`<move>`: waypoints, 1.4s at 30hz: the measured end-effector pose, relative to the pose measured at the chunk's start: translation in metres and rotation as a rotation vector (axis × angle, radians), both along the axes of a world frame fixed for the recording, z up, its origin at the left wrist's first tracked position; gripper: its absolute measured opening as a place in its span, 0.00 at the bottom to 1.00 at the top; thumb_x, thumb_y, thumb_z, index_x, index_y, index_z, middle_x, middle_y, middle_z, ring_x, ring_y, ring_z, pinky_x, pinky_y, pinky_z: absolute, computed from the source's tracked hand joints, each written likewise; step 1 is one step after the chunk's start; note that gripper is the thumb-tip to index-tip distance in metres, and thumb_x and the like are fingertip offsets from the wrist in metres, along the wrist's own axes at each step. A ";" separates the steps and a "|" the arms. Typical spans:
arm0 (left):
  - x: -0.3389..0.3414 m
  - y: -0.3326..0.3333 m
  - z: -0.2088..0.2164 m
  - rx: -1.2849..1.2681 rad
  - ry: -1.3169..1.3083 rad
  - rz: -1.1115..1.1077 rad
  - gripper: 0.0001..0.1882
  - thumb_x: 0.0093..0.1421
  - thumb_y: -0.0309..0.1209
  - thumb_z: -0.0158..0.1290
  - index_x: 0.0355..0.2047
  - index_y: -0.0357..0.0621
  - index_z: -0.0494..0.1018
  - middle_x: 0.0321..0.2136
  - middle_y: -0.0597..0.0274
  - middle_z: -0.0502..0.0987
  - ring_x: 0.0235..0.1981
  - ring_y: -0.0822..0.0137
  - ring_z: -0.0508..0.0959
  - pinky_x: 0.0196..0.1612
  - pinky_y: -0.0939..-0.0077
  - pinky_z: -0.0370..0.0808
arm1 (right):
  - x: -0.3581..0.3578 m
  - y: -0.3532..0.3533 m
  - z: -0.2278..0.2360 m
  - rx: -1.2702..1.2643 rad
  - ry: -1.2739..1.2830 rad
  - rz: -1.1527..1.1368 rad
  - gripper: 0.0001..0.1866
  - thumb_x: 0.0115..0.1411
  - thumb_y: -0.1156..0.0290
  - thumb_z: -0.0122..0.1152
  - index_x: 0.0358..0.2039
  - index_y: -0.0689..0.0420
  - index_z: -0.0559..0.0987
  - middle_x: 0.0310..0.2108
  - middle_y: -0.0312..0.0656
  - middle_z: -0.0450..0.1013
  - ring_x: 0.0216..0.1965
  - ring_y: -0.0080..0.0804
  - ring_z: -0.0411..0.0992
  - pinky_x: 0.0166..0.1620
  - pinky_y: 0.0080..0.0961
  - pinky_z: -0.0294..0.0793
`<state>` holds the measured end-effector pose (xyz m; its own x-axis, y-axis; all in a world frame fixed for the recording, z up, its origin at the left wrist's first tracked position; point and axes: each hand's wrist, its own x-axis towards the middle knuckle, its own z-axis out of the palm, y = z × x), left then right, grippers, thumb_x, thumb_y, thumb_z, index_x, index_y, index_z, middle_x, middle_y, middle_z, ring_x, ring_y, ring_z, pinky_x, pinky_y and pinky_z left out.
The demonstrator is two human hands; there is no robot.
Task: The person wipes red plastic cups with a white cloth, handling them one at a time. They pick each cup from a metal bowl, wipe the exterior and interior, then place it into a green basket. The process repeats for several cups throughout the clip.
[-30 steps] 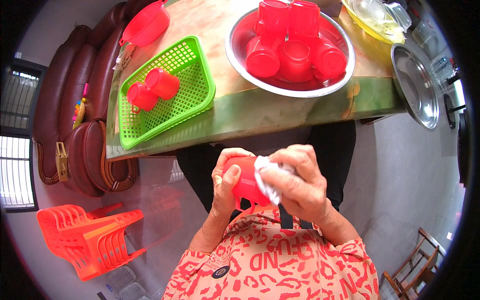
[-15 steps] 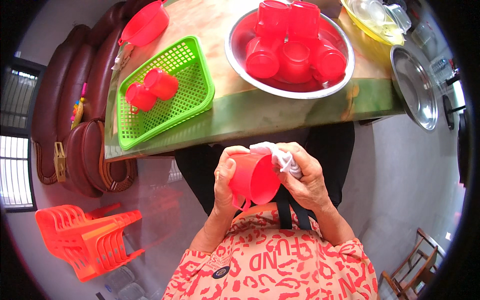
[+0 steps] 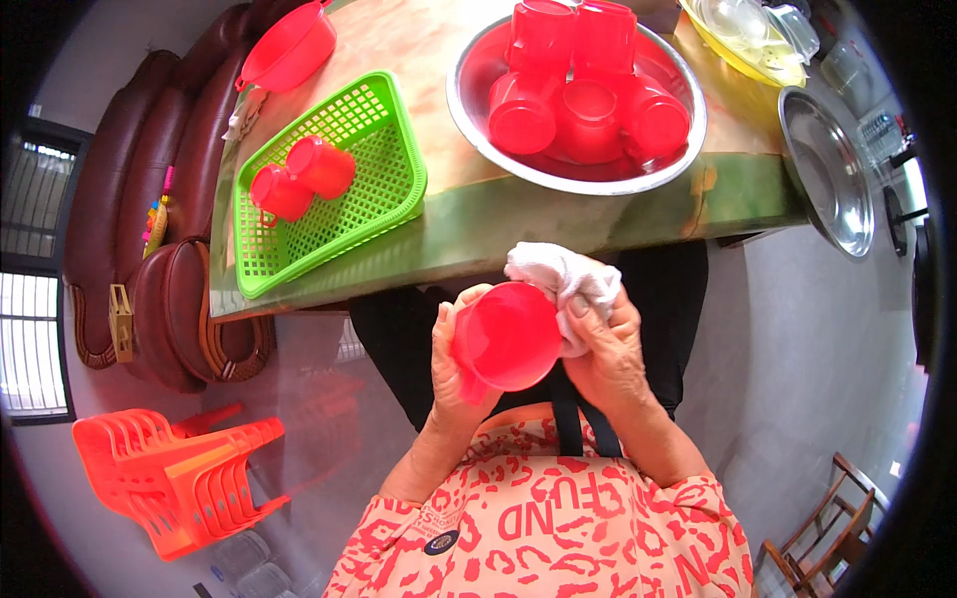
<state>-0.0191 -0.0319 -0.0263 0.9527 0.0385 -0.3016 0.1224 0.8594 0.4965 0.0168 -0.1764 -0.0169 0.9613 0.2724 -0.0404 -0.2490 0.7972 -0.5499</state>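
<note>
A red plastic mug [image 3: 508, 337] is in my left hand [image 3: 455, 374], its mouth turned up toward me and its handle low at the left. My right hand [image 3: 610, 361] grips a white cloth [image 3: 563, 274], bunched against the mug's right side. Ahead on the table, a steel basin [image 3: 469, 110] holds several red mugs [image 3: 590, 112], stacked bottom-out. To the left, two red mugs [image 3: 319, 167] lie in a green plastic basket [image 3: 407, 194].
On the table [image 3: 558, 217] stand a red tub [image 3: 291, 48] at far left and a yellow basin [image 3: 728, 52] with clear containers at far right. A steel tray [image 3: 825, 171] leans at its right edge. Orange stacked chairs [image 3: 179, 478] and a brown sofa [image 3: 120, 199] stand left.
My left hand has turned the mug so its mouth faces upward toward me. The cloth in my right hand has spread out and risen along the mug's far right side.
</note>
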 end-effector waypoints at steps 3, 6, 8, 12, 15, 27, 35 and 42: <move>-0.001 0.001 -0.008 0.005 0.015 0.034 0.31 0.66 0.55 0.35 0.53 0.42 0.68 0.51 0.55 0.72 0.54 0.57 0.71 0.58 0.57 0.66 | -0.009 0.011 -0.007 0.099 0.070 0.021 0.17 0.66 0.75 0.49 0.56 0.56 0.67 0.52 0.38 0.68 0.53 0.25 0.68 0.55 0.25 0.68; -0.001 -0.003 -0.007 0.018 0.027 0.100 0.32 0.66 0.56 0.34 0.52 0.42 0.68 0.50 0.55 0.73 0.53 0.57 0.72 0.58 0.57 0.66 | -0.010 0.013 -0.005 0.067 0.154 0.037 0.19 0.67 0.72 0.44 0.59 0.56 0.64 0.56 0.41 0.65 0.57 0.30 0.64 0.59 0.30 0.64; 0.000 -0.005 -0.007 0.057 0.020 0.133 0.32 0.66 0.56 0.34 0.52 0.41 0.68 0.50 0.54 0.73 0.52 0.57 0.72 0.58 0.58 0.66 | -0.011 0.015 -0.006 0.058 0.222 0.057 0.20 0.68 0.70 0.42 0.60 0.56 0.62 0.58 0.43 0.64 0.59 0.33 0.63 0.61 0.33 0.62; 0.002 -0.003 -0.007 0.130 -0.078 0.176 0.32 0.66 0.56 0.34 0.51 0.41 0.68 0.49 0.54 0.74 0.51 0.59 0.73 0.56 0.60 0.68 | -0.021 0.022 -0.004 0.048 0.266 0.093 0.17 0.68 0.69 0.46 0.56 0.54 0.65 0.51 0.35 0.68 0.52 0.23 0.67 0.54 0.25 0.67; 0.001 0.000 -0.004 0.151 -0.107 0.186 0.32 0.66 0.56 0.33 0.51 0.40 0.69 0.48 0.54 0.74 0.49 0.60 0.75 0.55 0.61 0.70 | -0.028 0.020 -0.009 -0.028 0.190 0.141 0.14 0.67 0.70 0.48 0.53 0.53 0.66 0.46 0.33 0.68 0.47 0.19 0.66 0.51 0.21 0.67; 0.009 0.027 -0.013 0.045 -0.099 0.153 0.29 0.65 0.55 0.38 0.51 0.43 0.68 0.45 0.55 0.76 0.47 0.57 0.75 0.54 0.56 0.69 | -0.021 -0.018 0.032 -0.593 -0.371 0.170 0.18 0.53 0.80 0.61 0.45 0.61 0.72 0.38 0.43 0.73 0.39 0.30 0.72 0.41 0.26 0.72; 0.001 0.021 -0.007 0.292 -0.185 0.039 0.22 0.66 0.48 0.42 0.45 0.40 0.66 0.42 0.51 0.72 0.46 0.60 0.74 0.52 0.63 0.71 | -0.016 -0.009 0.045 -1.324 -1.052 0.061 0.22 0.45 0.79 0.63 0.44 0.62 0.75 0.40 0.47 0.69 0.37 0.43 0.70 0.39 0.32 0.74; -0.001 0.014 -0.010 0.342 -0.185 0.069 0.21 0.62 0.43 0.50 0.46 0.39 0.65 0.41 0.54 0.73 0.42 0.66 0.75 0.48 0.71 0.73 | -0.013 -0.011 0.038 -0.892 -0.715 0.243 0.20 0.48 0.79 0.61 0.44 0.64 0.74 0.40 0.50 0.71 0.39 0.47 0.72 0.43 0.32 0.73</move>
<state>-0.0200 -0.0176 -0.0363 0.9814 0.1728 -0.0835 -0.0483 0.6434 0.7640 0.0037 -0.1874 0.0209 0.7687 0.6009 0.2192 0.2513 0.0313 -0.9674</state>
